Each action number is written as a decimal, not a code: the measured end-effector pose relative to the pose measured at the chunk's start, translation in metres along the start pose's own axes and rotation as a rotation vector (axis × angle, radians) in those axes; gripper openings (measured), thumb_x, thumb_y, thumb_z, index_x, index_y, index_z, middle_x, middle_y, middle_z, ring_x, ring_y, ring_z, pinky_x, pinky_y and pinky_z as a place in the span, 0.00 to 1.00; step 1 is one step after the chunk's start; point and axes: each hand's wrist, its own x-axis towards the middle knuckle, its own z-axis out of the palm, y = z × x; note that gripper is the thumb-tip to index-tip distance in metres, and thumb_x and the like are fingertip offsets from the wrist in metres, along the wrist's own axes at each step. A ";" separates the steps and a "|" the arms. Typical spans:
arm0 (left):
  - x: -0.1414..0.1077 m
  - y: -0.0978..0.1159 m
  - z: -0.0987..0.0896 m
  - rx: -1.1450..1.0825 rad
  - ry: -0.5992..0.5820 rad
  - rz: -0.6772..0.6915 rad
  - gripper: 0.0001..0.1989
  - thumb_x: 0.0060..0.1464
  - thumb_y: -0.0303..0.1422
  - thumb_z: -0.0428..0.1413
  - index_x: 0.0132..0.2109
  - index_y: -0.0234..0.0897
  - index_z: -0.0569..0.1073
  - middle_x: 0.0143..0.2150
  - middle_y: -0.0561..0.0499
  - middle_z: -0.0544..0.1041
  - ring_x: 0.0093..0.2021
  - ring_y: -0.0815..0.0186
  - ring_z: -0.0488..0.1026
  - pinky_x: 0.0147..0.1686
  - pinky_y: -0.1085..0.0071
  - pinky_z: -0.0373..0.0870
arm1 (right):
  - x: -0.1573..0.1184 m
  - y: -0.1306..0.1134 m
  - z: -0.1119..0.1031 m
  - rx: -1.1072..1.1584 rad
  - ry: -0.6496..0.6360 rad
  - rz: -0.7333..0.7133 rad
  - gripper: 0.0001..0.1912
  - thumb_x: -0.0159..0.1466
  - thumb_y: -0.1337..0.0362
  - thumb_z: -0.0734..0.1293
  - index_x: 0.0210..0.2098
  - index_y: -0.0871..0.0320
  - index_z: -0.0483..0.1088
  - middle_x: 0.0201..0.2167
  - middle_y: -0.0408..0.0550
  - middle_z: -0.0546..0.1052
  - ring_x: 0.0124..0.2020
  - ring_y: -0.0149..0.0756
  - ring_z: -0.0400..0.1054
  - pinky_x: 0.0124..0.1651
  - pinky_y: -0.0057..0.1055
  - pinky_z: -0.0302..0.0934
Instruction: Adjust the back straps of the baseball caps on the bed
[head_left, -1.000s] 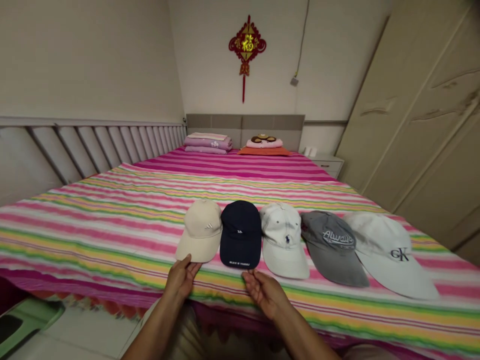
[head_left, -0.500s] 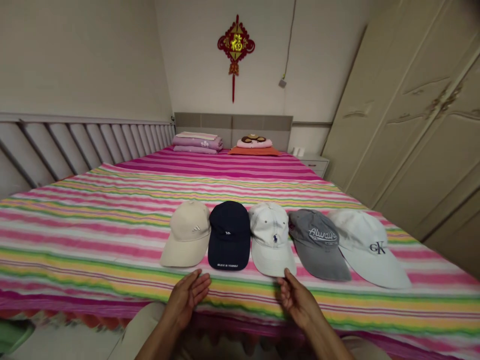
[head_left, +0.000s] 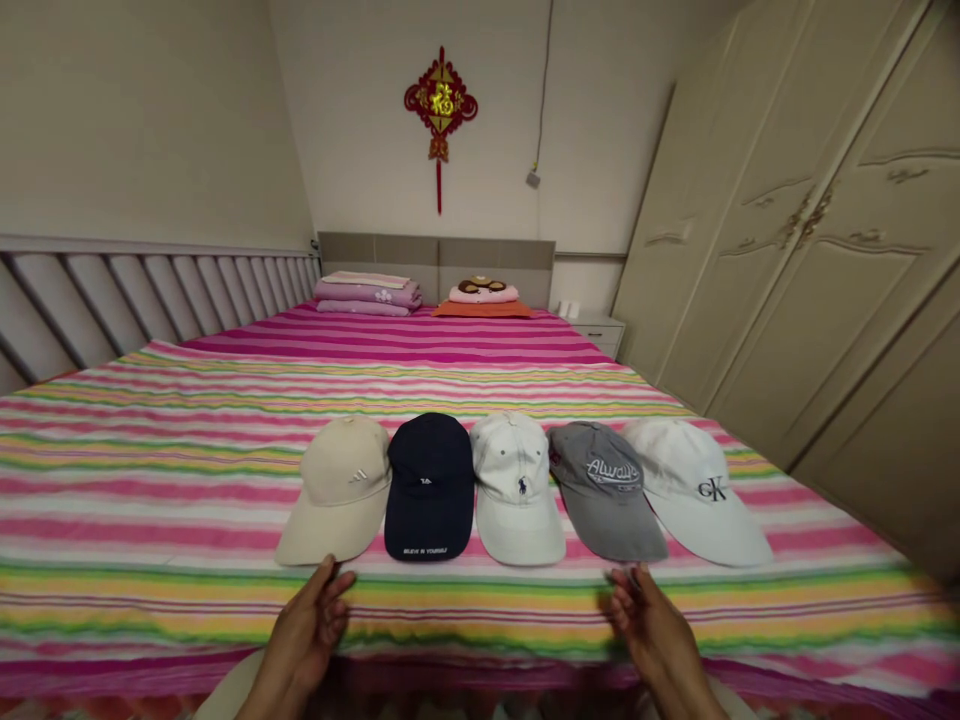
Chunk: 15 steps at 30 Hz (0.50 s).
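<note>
Five baseball caps lie side by side in a row, brims toward me. From the left they are a beige cap [head_left: 341,490], a navy cap [head_left: 430,490], a white cap with a small dark rider logo [head_left: 519,500], a grey cap lettered "Always" [head_left: 611,500] and a white cap lettered "CK" [head_left: 701,500]. My left hand [head_left: 306,625] is open at the beige cap's brim edge; whether a fingertip touches it I cannot tell. Just below the grey cap's brim, my right hand [head_left: 654,628] is open with fingers loosely bent, holding nothing.
The caps rest on a bed with a striped sheet [head_left: 150,480]. Folded purple bedding [head_left: 367,295] and a pink folded item [head_left: 484,294] lie by the headboard [head_left: 495,258]. A metal railing [head_left: 150,295] runs left; a wardrobe [head_left: 787,300] and a nightstand [head_left: 600,335] stand right.
My hands have moved apart: the left to the beige cap's brim, the right from the white rider-logo cap to below the grey cap. The view has turned slightly right.
</note>
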 end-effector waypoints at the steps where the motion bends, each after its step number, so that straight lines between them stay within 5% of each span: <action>1: 0.002 0.002 0.001 -0.027 -0.006 0.007 0.01 0.52 0.28 0.52 0.32 0.36 0.66 0.21 0.52 0.74 0.09 0.77 0.60 0.08 0.83 0.55 | 0.004 -0.005 -0.002 0.012 0.015 -0.010 0.08 0.62 0.70 0.59 0.26 0.58 0.61 0.13 0.37 0.72 0.10 0.21 0.61 0.13 0.15 0.59; 15: 0.013 0.002 0.012 0.089 -0.055 0.081 0.06 0.53 0.26 0.51 0.29 0.30 0.66 0.20 0.48 0.75 0.12 0.75 0.65 0.10 0.82 0.57 | 0.032 -0.011 -0.002 -0.083 -0.092 0.020 0.09 0.59 0.71 0.63 0.23 0.61 0.62 0.12 0.43 0.72 0.10 0.24 0.62 0.13 0.17 0.59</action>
